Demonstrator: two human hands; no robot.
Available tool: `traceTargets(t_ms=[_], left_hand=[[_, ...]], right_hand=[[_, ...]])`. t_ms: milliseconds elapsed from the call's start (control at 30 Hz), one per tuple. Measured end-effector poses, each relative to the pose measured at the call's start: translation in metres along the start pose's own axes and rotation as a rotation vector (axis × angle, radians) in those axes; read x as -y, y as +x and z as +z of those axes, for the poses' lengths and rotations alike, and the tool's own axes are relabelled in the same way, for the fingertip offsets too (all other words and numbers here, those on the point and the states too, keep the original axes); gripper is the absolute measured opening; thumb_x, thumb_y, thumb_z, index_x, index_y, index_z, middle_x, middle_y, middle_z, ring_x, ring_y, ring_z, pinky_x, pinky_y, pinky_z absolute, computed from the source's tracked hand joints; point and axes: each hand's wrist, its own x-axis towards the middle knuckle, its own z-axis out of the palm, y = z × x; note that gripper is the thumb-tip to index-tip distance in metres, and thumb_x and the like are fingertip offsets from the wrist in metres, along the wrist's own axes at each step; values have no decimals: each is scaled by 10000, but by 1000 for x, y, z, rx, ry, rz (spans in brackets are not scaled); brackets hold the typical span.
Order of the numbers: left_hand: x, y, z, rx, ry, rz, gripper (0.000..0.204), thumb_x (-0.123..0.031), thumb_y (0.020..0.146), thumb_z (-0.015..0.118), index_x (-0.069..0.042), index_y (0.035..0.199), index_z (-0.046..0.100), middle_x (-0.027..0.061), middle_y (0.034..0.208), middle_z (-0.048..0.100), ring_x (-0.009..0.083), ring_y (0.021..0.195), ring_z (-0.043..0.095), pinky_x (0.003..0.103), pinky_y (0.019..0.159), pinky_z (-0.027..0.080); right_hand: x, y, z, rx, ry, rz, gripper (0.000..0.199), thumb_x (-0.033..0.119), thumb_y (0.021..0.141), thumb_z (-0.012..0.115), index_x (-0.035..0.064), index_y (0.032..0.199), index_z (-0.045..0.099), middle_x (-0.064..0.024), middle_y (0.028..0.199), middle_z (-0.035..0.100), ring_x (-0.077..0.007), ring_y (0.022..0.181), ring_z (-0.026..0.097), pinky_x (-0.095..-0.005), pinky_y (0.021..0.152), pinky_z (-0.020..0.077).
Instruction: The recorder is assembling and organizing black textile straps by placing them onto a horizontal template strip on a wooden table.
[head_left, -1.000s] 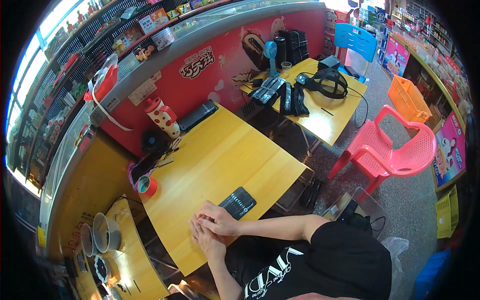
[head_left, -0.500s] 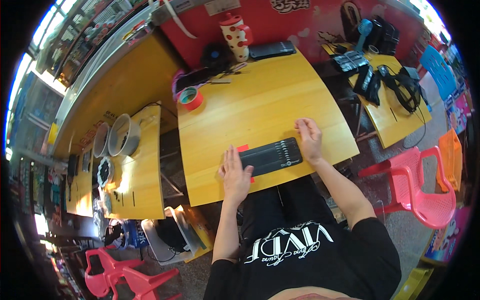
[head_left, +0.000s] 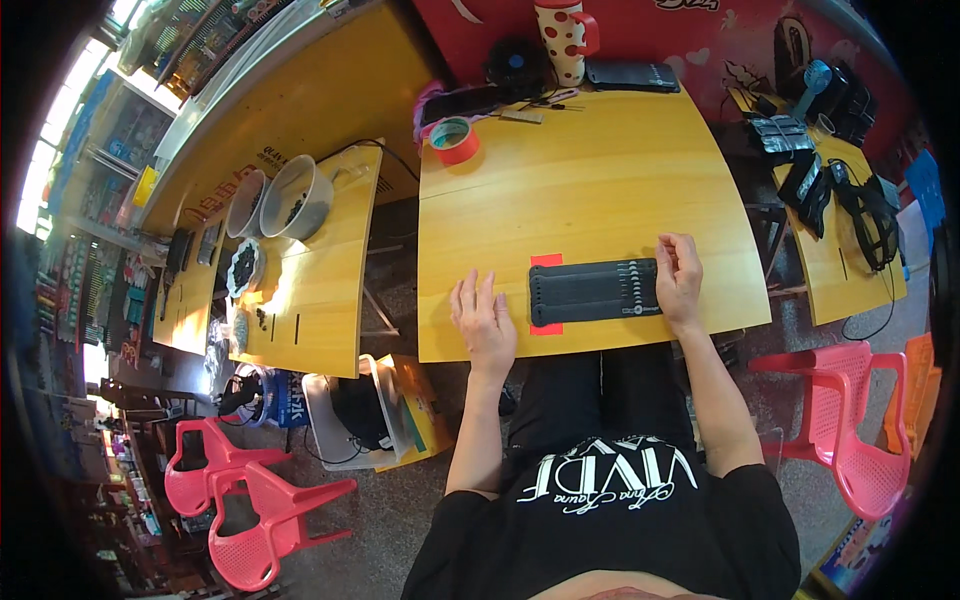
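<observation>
A flat black rectangular piece [head_left: 585, 292] with long ribs and a row of pale marks near its right end lies close to the table's near edge. Red tape shows beyond its left end as an upper strip [head_left: 546, 261] and a lower strip [head_left: 547, 329]. My left hand [head_left: 485, 325] rests on the table left of the piece, apart from it, palm down with fingers spread. At the piece's right end is my right hand [head_left: 680, 283], fingers curled in and covering that edge. What the curled fingers hold, if anything, is hidden.
A red tape roll [head_left: 455, 141] sits at the table's far left. Behind it are a dotted tumbler [head_left: 563, 45] and a dark case [head_left: 633, 76]. Plastic tubs [head_left: 297, 197] stand on the left table. A pink chair [head_left: 838, 410] is at the right.
My left hand has come away from the black piece's left end, leaving a gap. My right hand has moved against its right edge. The whole view has shifted too.
</observation>
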Motion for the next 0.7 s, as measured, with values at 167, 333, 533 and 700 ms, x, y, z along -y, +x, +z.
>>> traceTargets(t_ms=[167,333,533,700], left_hand=[[-12,-2,-6,89,-52,41,319,-102,854,646,-22,1162,623,201,1317,516,416,1275,387,492,1060,295],[-21,-19,-13,152,-87,75,314,-96,746,754,-11,1036,672,192,1317,525,421,1286,382,488,1047,293],[-31,-30,-5,138,-9,76,265,-87,747,746,-12,995,688,191,1291,554,418,1280,400,477,1044,304],[-36,-25,-8,125,22,110,230,-87,747,747,-13,957,692,191,1283,558,422,1281,399,472,1052,292]], right_hand=[[-11,2,0,-68,108,91,84,7,935,552,-21,1007,586,-64,904,561,-136,810,554,-246,712,458],[-11,-1,-1,-31,202,189,87,15,947,545,-17,1016,588,-30,919,556,-101,832,531,-224,747,446],[-13,-3,-4,-47,254,213,90,18,948,548,-14,1023,586,-23,929,574,-92,847,537,-220,765,445],[-16,0,-8,-102,378,295,97,28,952,548,7,1030,601,-19,940,604,-81,855,549,-209,765,448]])
